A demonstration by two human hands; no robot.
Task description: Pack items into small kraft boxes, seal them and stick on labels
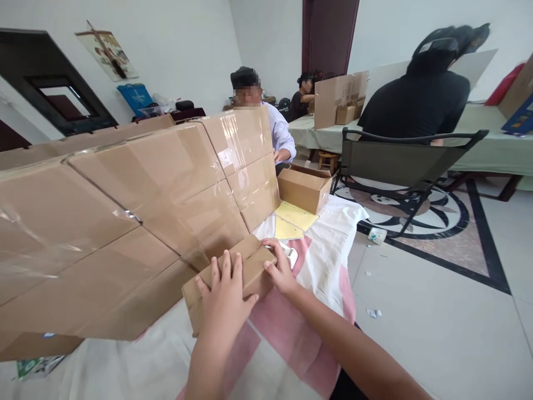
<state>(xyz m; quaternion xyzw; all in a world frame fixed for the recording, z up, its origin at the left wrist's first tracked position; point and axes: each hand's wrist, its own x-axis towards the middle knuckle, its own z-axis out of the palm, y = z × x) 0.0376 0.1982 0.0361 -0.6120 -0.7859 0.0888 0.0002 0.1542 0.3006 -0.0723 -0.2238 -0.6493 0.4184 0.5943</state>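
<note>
A small closed cardboard box (250, 268) lies on the white and pink cloth (325, 261) in front of me. My left hand (222, 297) rests flat on its top and near side, fingers spread. My right hand (280, 265) grips the box's right end, fingers curled over the edge. A small white object (290, 253) lies just beyond my right hand, partly hidden by it.
A wall of large taped cartons (137, 211) runs along the left. An open brown box (305, 189) and yellow sheets (293, 218) lie further along the cloth. A seated person (280, 130) works behind them. Another person (420, 97) sits in a folding chair (400, 161) at the right.
</note>
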